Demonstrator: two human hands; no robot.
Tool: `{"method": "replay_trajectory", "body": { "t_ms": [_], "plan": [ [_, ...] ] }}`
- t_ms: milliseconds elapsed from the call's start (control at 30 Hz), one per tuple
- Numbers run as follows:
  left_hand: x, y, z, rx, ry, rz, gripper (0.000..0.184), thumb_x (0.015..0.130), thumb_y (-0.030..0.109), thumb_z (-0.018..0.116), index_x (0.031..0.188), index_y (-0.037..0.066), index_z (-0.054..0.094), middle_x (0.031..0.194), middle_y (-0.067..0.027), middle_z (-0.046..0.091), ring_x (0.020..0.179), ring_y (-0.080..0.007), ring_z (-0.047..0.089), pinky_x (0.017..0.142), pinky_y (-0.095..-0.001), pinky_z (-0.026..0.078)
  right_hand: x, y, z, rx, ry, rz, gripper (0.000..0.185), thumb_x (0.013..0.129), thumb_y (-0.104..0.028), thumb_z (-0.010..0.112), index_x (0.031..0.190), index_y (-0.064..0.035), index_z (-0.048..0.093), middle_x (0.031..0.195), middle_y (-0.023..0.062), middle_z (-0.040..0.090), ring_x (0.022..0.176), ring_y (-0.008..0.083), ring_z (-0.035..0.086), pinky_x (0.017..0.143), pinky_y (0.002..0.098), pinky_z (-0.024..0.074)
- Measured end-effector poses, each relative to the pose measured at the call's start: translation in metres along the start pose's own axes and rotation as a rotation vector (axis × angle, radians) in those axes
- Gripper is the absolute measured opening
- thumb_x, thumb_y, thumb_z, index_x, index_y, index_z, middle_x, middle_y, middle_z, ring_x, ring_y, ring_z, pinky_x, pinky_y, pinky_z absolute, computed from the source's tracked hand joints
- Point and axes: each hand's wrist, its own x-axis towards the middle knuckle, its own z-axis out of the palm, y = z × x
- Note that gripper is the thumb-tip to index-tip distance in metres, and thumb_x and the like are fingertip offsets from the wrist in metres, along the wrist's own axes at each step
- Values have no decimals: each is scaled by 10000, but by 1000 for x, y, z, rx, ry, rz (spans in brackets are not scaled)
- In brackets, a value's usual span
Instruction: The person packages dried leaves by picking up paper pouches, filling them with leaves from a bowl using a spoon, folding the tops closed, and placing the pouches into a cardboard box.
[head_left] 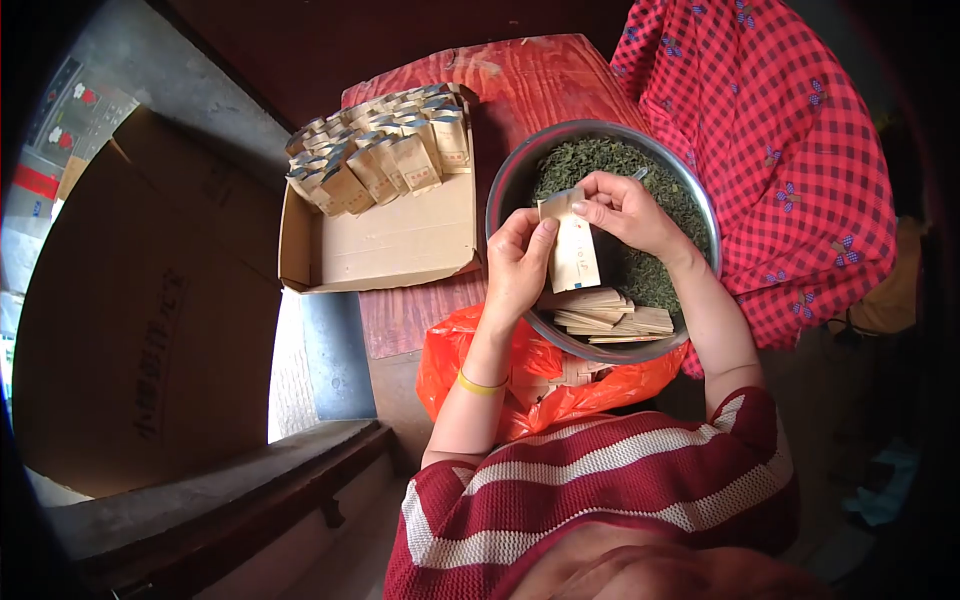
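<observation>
A small paper packet [573, 252] is held upright between both hands, above a wide metal bowl [503, 190] of dark green dried leaves [640, 270]. My left hand [520, 258] pinches the packet's left side with thumb and fingers. At its upper right, my right hand [628, 212] has its thumb and fingers closed on the top edge. Several flat packets [610, 318] lie stacked in the near part of the bowl, just below the held one. Part of a metal utensil [641, 173] shows among the leaves behind my right hand.
Left of the bowl, a shallow cardboard tray [400, 240] holds rows of upright packets [380, 165] on a red wooden table [520, 85]. An orange plastic bag [450, 370] sits below the bowl. Checked red cloth [780, 150] hangs at right; a large cardboard box [150, 310] stands at left.
</observation>
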Motion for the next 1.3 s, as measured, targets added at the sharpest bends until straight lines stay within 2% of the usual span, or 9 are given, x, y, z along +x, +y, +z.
{"method": "replay_trajectory", "body": {
  "t_ms": [200, 333, 533, 733, 867, 1000, 1033, 1167, 1300],
  "plan": [
    [-2, 4, 4, 22, 105, 106, 145, 966, 112, 616, 991, -26, 652, 844, -5, 657, 773, -55, 560, 701, -224, 483, -2, 12, -4, 60, -190, 112, 230, 962, -190, 641, 1058, 19, 626, 873, 5, 634, 814, 47, 568, 722, 239, 492],
    [-2, 5, 5, -36, 97, 34, 139, 966, 111, 617, 979, -22, 654, 852, -2, 655, 788, -52, 556, 709, -223, 480, -3, -1, 3, -117, -67, 6, 221, 950, -187, 651, 1043, 12, 636, 847, 9, 630, 779, 57, 559, 693, 248, 490],
    [-4, 10, 1, 39, 46, 25, 142, 974, 117, 611, 1021, -14, 640, 834, 17, 621, 778, -54, 543, 691, -216, 473, 3, 11, 2, -384, 53, -144, 273, 914, -191, 691, 804, 14, 550, 677, 1, 525, 630, 64, 460, 561, 278, 405],
    [-1, 6, 9, -172, 170, 84, 332, 956, 80, 624, 1260, -23, 538, 1078, -64, 630, 952, -105, 595, 864, -256, 499, 2, 5, 2, 19, 256, -33, 171, 971, -185, 625, 972, -16, 600, 810, 2, 635, 689, 38, 578, 609, 200, 475],
    [-1, 5, 3, 13, -55, 45, 317, 987, 131, 589, 1254, -34, 541, 1021, -54, 659, 879, -102, 605, 801, -248, 506, 0, 0, -1, 174, 96, 9, 252, 983, -268, 602, 1036, -22, 609, 841, 25, 663, 661, 74, 622, 599, 194, 498],
    [1, 9, -5, -290, -180, -43, 288, 1030, 178, 509, 1228, -24, 558, 963, -38, 656, 787, -90, 595, 686, -242, 500, -2, -1, -10, 461, 5, 17, 266, 997, -253, 553, 1156, -43, 589, 899, 15, 673, 768, 99, 656, 706, 258, 537],
    [2, 12, -4, -352, -182, -121, 280, 1039, 188, 484, 1223, -6, 565, 952, -30, 650, 767, -84, 590, 666, -247, 500, -2, -3, -12, 502, 1, 12, 303, 951, -159, 578, 1231, -45, 563, 1038, 48, 680, 944, 128, 660, 842, 286, 535],
    [5, 20, -7, -444, -279, -334, 241, 1024, 171, 504, 1195, 18, 579, 927, -25, 650, 757, -97, 601, 627, -222, 469, -3, -11, 0, 497, -96, -82, 482, 846, -54, 650, 1313, -30, 532, 1255, 115, 627, 1187, 179, 582, 1015, 325, 472],
    [12, 11, -10, -321, -420, -282, 264, 1030, 216, 508, 1184, 20, 597, 956, -39, 663, 769, -122, 624, 677, -243, 497, -1, -1, -4, 411, -245, -23, 379, 863, -101, 706, 1217, -17, 601, 1140, 58, 664, 1059, 142, 622, 954, 294, 486]
  ]
}}
